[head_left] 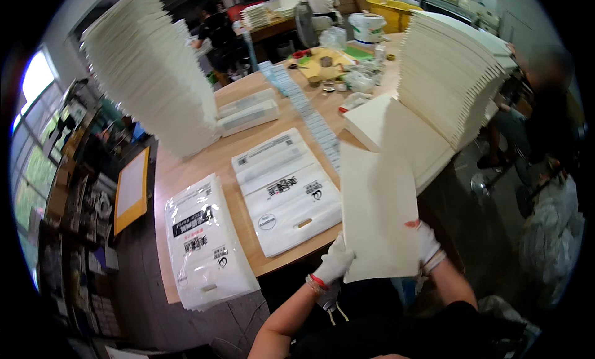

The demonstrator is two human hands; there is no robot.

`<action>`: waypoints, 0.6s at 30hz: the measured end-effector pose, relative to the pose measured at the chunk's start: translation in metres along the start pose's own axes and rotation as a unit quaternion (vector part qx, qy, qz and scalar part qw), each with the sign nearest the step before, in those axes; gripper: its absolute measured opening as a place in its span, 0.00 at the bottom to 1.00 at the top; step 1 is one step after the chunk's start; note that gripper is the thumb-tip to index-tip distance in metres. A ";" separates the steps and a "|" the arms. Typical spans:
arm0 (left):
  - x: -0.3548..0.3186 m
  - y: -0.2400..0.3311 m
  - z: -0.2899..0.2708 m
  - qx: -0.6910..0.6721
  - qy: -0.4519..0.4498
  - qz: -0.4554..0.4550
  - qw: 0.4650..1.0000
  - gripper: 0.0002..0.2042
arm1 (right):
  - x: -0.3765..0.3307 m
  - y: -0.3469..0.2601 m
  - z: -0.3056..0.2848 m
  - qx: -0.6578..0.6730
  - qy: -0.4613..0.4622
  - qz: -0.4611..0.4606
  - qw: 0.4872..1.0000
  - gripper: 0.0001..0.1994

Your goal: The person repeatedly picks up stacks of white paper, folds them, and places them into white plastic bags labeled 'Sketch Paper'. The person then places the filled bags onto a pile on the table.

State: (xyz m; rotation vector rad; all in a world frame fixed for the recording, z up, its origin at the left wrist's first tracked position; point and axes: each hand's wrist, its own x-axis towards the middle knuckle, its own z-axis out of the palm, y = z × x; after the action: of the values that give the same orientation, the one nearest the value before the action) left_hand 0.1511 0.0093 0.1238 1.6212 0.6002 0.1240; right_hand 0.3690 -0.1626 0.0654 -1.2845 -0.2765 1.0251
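The person's left hand (335,260), in a white glove with a red band (318,281) at the wrist, is clamped on the lower left edge of a cream sheet (381,222). The right hand (427,244), gloved too, with reddish fingertips, is clamped on the right edge; part of its grip is hidden behind the sheet. The sheet stands tilted between the two hands, just past the near edge of a wooden table (248,137), its top overlapping the view of a low stack of cream boards (406,129).

To the left, at the table's near corner, lies a pile of glossy white plastic bags (198,253) with black and red print. Beside it, nearer the hands, lies a second pile of printed white bags (273,201), with a handle slot facing the person. Beyond that pile is a long white packet (248,118), and a strip of printed labels (310,123) runs away across the tabletop.

A tall stack of white sheets (149,67) rises at the left; another stack of cream sheets (443,80) stands on the boards at the right. Farther back are tape rolls (326,62) on yellow paper (313,71), a white bucket (367,27) and a yellow tub (393,12). A seated co-worker (551,111) is at the far right.
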 end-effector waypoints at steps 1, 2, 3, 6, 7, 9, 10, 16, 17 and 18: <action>-0.010 -0.004 0.012 0.091 0.074 0.054 0.992 0.36 | -0.011 0.011 0.043 0.084 0.045 -0.021 0.995 0.18; -0.013 -0.037 0.031 0.162 0.149 0.200 0.955 0.42 | -0.014 0.030 0.074 0.020 0.066 0.033 0.997 0.17; -0.025 -0.014 0.046 0.364 0.179 0.160 0.900 0.45 | -0.018 0.049 0.094 -0.085 0.038 -0.120 0.988 0.16; -0.029 -0.012 0.044 0.413 0.142 0.216 0.873 0.43 | -0.009 0.064 0.110 -0.135 0.087 -0.181 0.970 0.15; -0.022 0.006 0.018 0.351 0.102 0.271 0.891 0.28 | -0.006 0.053 0.107 -0.071 0.048 -0.145 0.986 0.16; -0.013 0.006 -0.030 0.064 0.065 0.090 0.992 0.17 | -0.010 0.027 0.114 -0.243 0.113 -0.244 0.932 0.13; 0.001 -0.017 -0.054 0.229 0.218 0.101 0.943 0.18 | -0.015 0.015 0.118 -0.247 0.091 -0.230 0.937 0.12; 0.053 -0.107 -0.135 0.408 0.286 0.049 0.865 0.15 | -0.028 -0.013 0.104 -0.342 0.008 -0.296 0.892 0.13; 0.052 -0.094 -0.140 0.368 0.226 0.009 0.902 0.15 | -0.031 -0.015 0.101 -0.390 -0.010 -0.280 0.877 0.13; 0.053 -0.079 -0.150 0.324 0.164 -0.031 0.931 0.15 | -0.034 -0.018 0.097 -0.437 -0.029 -0.263 0.860 0.13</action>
State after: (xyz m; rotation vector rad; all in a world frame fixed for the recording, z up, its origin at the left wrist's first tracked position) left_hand 0.1094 0.1685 0.0578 2.2398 1.0226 0.1625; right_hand 0.2922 -0.1230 0.1245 -1.8303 -1.1744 0.4407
